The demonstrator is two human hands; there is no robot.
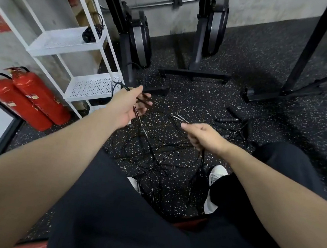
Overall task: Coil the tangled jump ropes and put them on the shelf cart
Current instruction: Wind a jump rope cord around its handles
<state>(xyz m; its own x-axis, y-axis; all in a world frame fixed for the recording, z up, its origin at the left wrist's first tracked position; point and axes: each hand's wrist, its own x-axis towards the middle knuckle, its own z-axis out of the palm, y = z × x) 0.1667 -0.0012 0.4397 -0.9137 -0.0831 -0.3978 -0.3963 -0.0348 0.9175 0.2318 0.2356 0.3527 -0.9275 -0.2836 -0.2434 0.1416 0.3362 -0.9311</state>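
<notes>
**Both hands on the rope, tangle on the floor**

Jump ropes point(155, 155) lie in a black tangle on the speckled floor point(211, 100), between the person's knees & white shoes point(215, 187). Strands run up from the heap to both hands. Left hand point(129, 108), grip clamped: fingers curled round a bunch of thin cord, held up just in front of the cart's lower tray. Right hand point(201, 137), grip pinched tight on a shiny strand, thumb & forefinger together, more cord hanging down from the fist toward a black handle by the right shoe. One strand stretches between the 2 hands, off the floor. Further right, ribbed black handles point(226, 119) lie on the floor, apart from the main heap. White shelf cart point(90, 84) stands left, a dark coiled bundle point(90, 32) already on its upper tray. Two red extinguishers point(30, 99) lean beside it. Black machine frames point(194, 72) at the back wall.
</notes>
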